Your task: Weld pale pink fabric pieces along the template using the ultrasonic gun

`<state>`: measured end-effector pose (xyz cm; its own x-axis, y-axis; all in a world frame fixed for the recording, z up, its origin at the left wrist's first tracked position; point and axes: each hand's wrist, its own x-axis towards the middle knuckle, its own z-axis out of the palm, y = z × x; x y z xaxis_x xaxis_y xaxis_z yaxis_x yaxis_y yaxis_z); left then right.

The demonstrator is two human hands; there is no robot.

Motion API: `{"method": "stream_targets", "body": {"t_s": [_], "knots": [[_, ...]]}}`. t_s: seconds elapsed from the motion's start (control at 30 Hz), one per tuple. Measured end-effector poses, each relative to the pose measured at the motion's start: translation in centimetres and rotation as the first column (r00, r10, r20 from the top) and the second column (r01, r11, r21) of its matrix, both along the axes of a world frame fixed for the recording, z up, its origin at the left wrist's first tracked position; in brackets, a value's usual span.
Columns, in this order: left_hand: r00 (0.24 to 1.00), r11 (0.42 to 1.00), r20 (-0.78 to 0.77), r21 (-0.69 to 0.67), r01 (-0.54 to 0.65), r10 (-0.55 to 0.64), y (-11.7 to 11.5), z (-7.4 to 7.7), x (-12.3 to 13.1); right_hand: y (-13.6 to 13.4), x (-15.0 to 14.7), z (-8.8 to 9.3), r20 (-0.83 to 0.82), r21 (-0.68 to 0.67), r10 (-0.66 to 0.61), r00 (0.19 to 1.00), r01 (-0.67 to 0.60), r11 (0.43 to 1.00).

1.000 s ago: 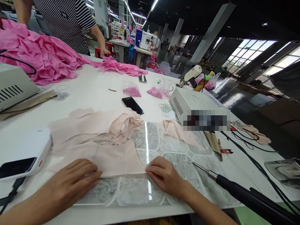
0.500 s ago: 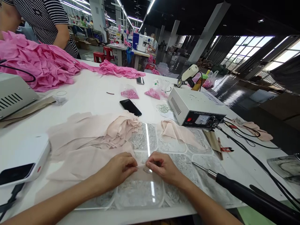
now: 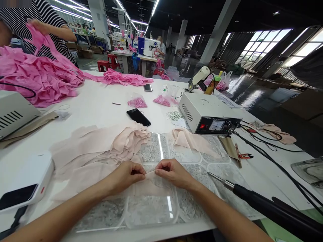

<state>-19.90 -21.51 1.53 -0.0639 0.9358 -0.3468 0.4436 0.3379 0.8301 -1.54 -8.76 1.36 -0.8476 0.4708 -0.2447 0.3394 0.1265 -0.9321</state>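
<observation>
The left hand (image 3: 128, 174) and the right hand (image 3: 172, 172) are close together near the front edge of the white table (image 3: 101, 101). Both are closed in a pinch on the top edge of a pale pink cloth (image 3: 150, 175), with the fingertips almost meeting. The cloth is stretched between them and its lower part lies flat on a clear plastic plate (image 3: 151, 211), which rests on a grey patterned mat (image 3: 153, 151). Just behind the left hand is a stack of cloth pieces (image 3: 131, 139) in the same colour. A black tool handle (image 3: 264, 208) lies to the right of the right hand, apart from it. Further back are a black phone (image 3: 138, 117) and a white machine box (image 3: 209, 112). At the far left, another person's hand (image 3: 37, 26) lifts cloth from a bright pink heap (image 3: 37, 77).
</observation>
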Motion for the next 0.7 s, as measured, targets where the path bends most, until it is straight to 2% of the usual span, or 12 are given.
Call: {"method": "stream_targets", "body": {"t_s": [0.2, 0.33, 0.43, 0.53, 0.6, 0.63, 0.7], "knots": [[0.999, 1.0, -0.044, 0.013, -0.013, 0.013, 0.1, -0.3, 0.0, 0.2, 0.1, -0.2, -0.03, 0.05, 0.024, 0.999, -0.022, 0.999], [0.987, 0.994, -0.161, 0.104, 0.03, -0.013, -0.3, -0.3, 0.2, 0.1, 0.3, -0.5, -0.104, 0.172, 0.051, 0.993, -0.033, 0.985], [0.955, 0.966, -0.294, 0.237, 0.103, -0.03, -1.4, -0.5, -0.1, -0.1, 0.9, -1.1, -0.208, 0.325, 0.071, 0.975, 0.0, 0.946], [0.912, 0.908, -0.408, 0.363, 0.211, -0.048, -3.4, -0.9, -0.9, -0.6, 1.9, -2.0, -0.309, 0.472, 0.144, 0.94, 0.021, 0.881], [0.885, 0.866, -0.462, 0.419, 0.273, -0.055, -5.0, -1.3, -1.6, -1.0, 2.7, -2.4, -0.348, 0.599, 0.24, 0.906, 0.018, 0.801], [0.861, 0.836, -0.506, 0.452, 0.312, -0.048, -5.7, -1.5, -2.0, -1.3, 3.0, -2.6, -0.356, 0.686, 0.301, 0.885, 0.029, 0.727], [0.775, 0.741, -0.632, 0.511, 0.436, -0.02, -7.1, -1.9, -2.8, -1.7, 3.4, -2.6, -0.341, 0.842, 0.406, 0.848, 0.084, 0.533]]}}
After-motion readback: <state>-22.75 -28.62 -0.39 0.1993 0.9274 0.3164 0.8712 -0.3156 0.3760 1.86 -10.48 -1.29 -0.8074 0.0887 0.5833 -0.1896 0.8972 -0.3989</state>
